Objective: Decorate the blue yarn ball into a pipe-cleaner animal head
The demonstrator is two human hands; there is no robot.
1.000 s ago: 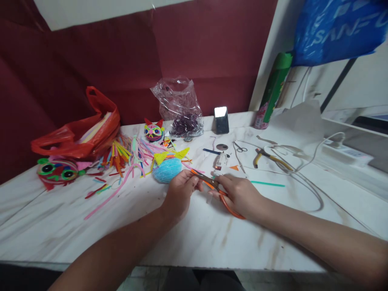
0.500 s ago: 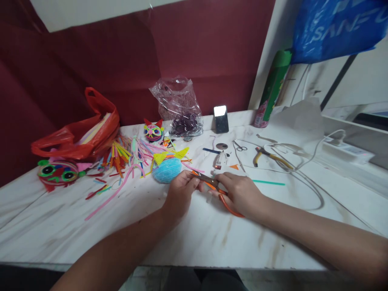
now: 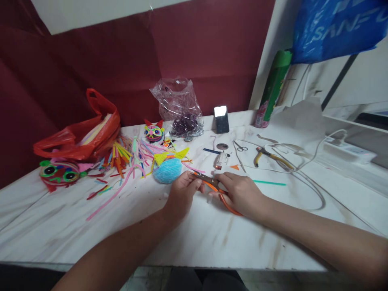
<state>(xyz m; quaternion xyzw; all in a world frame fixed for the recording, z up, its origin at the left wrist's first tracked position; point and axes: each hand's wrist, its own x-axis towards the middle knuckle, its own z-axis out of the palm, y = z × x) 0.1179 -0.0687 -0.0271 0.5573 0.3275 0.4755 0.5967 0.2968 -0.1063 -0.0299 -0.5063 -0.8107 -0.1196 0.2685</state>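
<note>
Nearest, just above the white marble-patterned tabletop point(image 3: 121, 238), the right hand point(image 3: 242, 192) has its grip closed round a pair of dark-bladed, orange-handled scissors point(image 3: 209, 179), while the left hand point(image 3: 183, 192) pinches the end of a slim, bright orange strip point(image 3: 211, 186). The strip lies along the blades, between the two grips, its far end partly hidden by fingers. Over the last second both hands stay nearly in place; only a little less orange shows above the blade tips beside the left grip, which suggests slow, careful trimming, not yet finished. Just beyond the left grip, the light-blue, fuzzy oval ball with yellow pointed ears point(image 3: 167, 170) rests where it was. Beyond the right grip lie a thin, straight green stick point(image 3: 269, 183), a white glue gun point(image 3: 222, 159) and, farther right, yellow-handled metal pliers point(image 3: 273, 157), all unmoved. Farthest from both grips, a black upright phone point(image 3: 223, 127) and a crinkled clear plastic bag point(image 3: 186, 121) stand at the back.
</note>
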